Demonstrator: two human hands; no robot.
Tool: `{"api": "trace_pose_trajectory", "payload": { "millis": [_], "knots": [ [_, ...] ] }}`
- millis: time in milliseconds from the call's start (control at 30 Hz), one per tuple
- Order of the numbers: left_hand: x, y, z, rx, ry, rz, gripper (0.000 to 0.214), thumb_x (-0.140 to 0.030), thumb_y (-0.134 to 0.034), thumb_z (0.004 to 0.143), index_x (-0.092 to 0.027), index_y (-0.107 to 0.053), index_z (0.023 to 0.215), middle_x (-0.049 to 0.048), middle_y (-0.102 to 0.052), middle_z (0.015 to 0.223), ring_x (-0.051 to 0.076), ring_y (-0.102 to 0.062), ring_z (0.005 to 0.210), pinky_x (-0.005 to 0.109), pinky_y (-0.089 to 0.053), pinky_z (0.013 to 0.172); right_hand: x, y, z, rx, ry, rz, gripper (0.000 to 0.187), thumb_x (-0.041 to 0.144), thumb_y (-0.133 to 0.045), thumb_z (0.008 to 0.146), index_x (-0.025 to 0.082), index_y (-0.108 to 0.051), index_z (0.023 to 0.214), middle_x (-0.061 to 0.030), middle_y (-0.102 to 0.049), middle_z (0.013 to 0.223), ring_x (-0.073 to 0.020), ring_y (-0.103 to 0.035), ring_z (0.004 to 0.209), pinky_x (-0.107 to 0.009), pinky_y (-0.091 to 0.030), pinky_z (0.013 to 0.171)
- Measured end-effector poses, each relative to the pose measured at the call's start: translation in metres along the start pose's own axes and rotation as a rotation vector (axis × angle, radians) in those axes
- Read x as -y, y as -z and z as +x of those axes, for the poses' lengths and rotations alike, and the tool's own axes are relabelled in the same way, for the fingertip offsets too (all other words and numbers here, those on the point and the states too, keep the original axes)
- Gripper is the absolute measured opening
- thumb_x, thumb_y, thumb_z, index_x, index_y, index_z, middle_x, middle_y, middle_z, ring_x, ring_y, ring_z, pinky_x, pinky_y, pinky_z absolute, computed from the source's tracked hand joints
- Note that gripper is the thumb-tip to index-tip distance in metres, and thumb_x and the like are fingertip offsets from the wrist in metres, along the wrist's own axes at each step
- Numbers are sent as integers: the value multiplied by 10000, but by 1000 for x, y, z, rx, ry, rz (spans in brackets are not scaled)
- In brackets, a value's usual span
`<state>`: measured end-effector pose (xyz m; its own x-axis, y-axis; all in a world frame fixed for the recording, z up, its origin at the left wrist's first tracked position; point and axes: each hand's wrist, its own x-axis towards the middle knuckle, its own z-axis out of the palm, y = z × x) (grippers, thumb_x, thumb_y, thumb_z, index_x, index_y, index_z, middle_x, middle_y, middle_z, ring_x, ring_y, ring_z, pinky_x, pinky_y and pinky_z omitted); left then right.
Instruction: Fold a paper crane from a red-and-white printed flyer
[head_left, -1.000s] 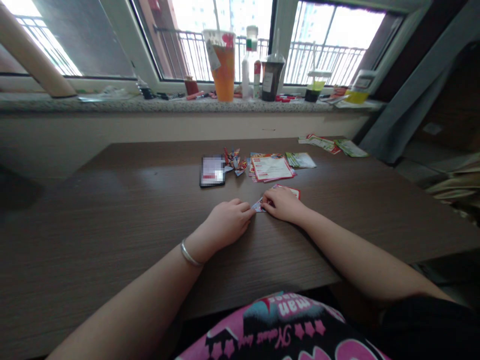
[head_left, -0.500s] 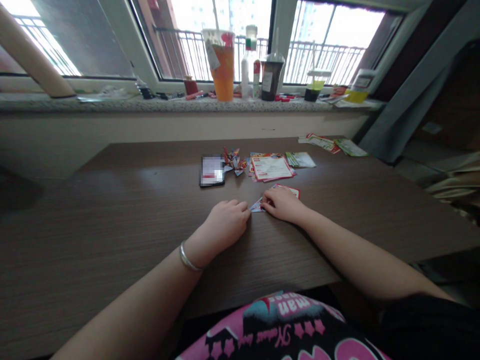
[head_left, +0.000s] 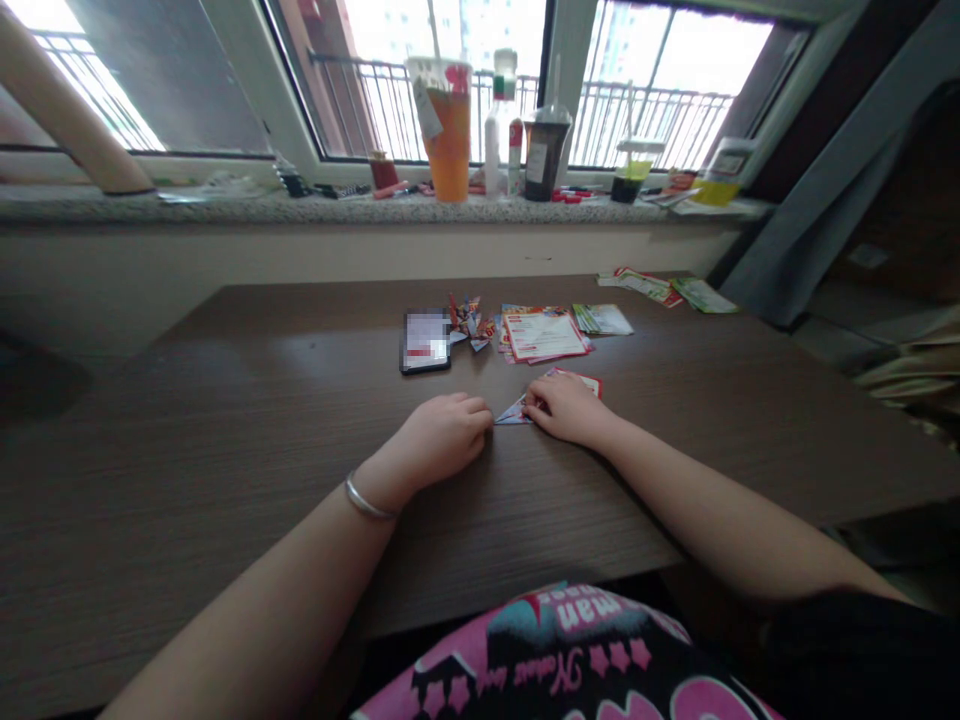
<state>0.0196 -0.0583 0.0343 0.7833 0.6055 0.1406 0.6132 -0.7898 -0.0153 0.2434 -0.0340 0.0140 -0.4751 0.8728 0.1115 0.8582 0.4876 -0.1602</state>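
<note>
A small folded printed paper lies flat on the brown wooden table, its pointed left tip showing. My right hand presses down on it with curled fingers and covers most of it. My left hand, with a silver bangle at the wrist, rests on the table just left of the paper's tip, fingers curled, a small gap away from the paper.
Behind the hands lie a black phone, small folded paper figures, a stack of printed leaflets and more leaflets at the far right. Drink cups and bottles stand on the stone windowsill.
My left hand has slid a little left, off the paper's tip, which now shows. My right hand stays pressed on the paper.
</note>
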Motion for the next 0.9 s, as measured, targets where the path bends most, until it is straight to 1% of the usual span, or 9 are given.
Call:
{"api": "trace_pose_trajectory", "payload": {
  "millis": [67,167,267,500,667,900],
  "knots": [
    [2,-2,0,-30,-23,-46,189,-133,-489,855,-178,-661,917,57,-676,1006,168,-622,945,305,-492,878,0,0,0,-10,2,3,164,318,-555,877,185,-642,836,-65,-698,893,-213,-611,897,-320,-365,808],
    [2,-5,1,-61,-45,-103,239,-136,-488,865,-196,-635,1044,43,-668,1105,155,-611,1011,294,-482,920,-1,-1,-1,-21,15,18,159,314,-555,877,187,-639,831,-60,-697,884,-209,-606,897,-319,-360,812],
    [-1,-7,1,-63,-72,-111,278,-163,-486,886,-211,-622,1124,41,-668,1111,163,-599,1027,306,-474,937,-2,-2,-1,-34,65,29,164,319,-557,876,184,-639,833,-60,-692,881,-210,-593,897,-323,-353,826],
    [-9,-7,1,-14,-70,-36,289,-227,-429,933,-219,-627,1142,54,-652,1024,197,-590,968,343,-485,894,-7,-2,2,-95,238,78,166,338,-574,874,195,-656,856,-50,-678,908,-212,-531,937,-348,-324,910],
    [-14,-8,3,-16,-83,18,309,-218,-455,912,-198,-591,1189,75,-620,1044,212,-560,977,344,-482,880,-8,-5,4,-115,251,98,186,364,-576,875,204,-671,869,-58,-664,933,-224,-492,972,-359,-325,905],
    [-16,-10,6,-20,-74,42,275,-200,-442,915,-191,-581,1152,76,-610,1052,213,-548,991,343,-479,867,-10,-10,7,-124,255,140,162,344,-598,862,199,-671,853,-54,-667,920,-217,-506,954,-365,-339,895]
  ]
}}
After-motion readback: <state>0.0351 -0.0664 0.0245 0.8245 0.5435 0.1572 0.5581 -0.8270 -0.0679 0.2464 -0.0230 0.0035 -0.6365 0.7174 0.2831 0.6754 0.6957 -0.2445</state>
